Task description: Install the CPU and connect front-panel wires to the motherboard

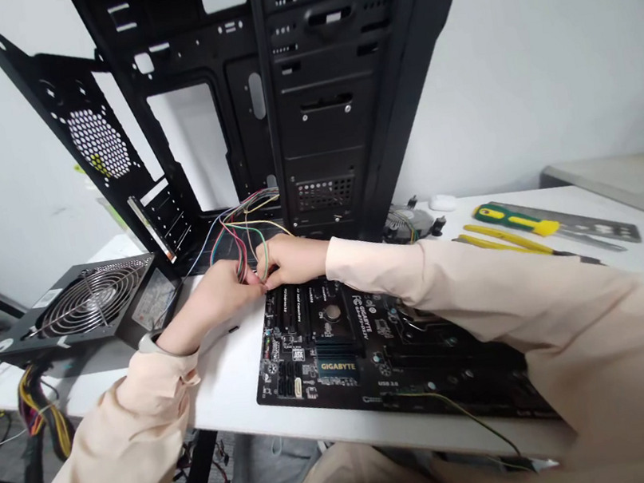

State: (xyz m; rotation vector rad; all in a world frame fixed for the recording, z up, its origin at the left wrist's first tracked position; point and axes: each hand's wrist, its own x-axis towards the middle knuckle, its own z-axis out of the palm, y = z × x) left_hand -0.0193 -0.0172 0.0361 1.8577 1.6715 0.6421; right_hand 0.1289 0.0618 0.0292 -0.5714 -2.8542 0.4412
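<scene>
Coloured wires (242, 252) run from the black case (381, 111) down to the motherboard's far left corner, where both hands meet. Left hand (218, 293): thumb and forefinger pressed together on the strands. Right hand (294, 258): fingertips drawn in at the same spot, apparently pinching the wire ends; detail hidden. Progress, by judgement: early. Motherboard (397, 359) lies flat on the white table (225, 405), not mounted in the case. Power supply (143, 304) also outside, its cable bundle (45, 412) hanging down. Whether any wire is plugged in: cannot tell.
</scene>
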